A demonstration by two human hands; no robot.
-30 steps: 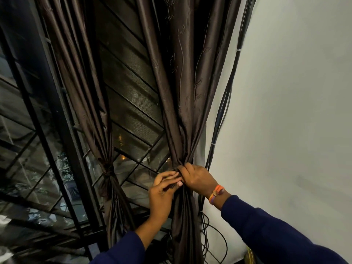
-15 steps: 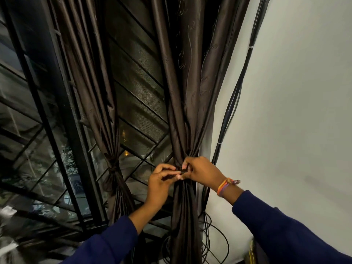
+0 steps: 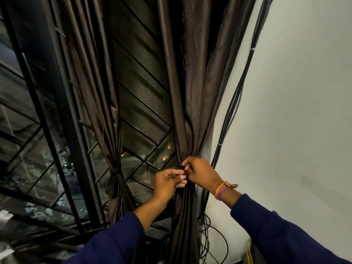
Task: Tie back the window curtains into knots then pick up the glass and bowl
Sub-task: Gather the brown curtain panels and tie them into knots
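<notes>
The right-hand dark brown satin curtain panel (image 3: 192, 92) is seen hanging beside the white wall (image 3: 295, 111), its folds gathered to a narrow waist at the level of the hands. Both hands are placed directly on that waist: the left hand (image 3: 165, 182) from the window side, the right hand (image 3: 202, 173) from the wall side, the fingertips of the two nearly touching.

The left hand is curled, with thumb and fingers pinched on a dark strip at the gathered point; whether this strip is a tie or a fold of the curtain itself cannot be told. The right hand is likewise curled, its fingers closed on the bunched fabric just above the left fingertips. An orange and purple band bracelet (image 3: 222, 189) is worn on the right wrist. Dark blue sleeves (image 3: 282, 233) are noted on both forearms.

A second dark brown curtain panel (image 3: 99, 88) is recorded to the left, well apart from the hands, already bound into a knot (image 3: 114, 166) with the lower fabric flaring below it.

Behind both panels a black metal window grille (image 3: 62, 130) with diagonal bars is seen, with darkness and small lights beyond the glass. A bundle of black cables (image 3: 234, 103) runs down the wall just beside the held curtain and coils loosely near the floor.
</notes>
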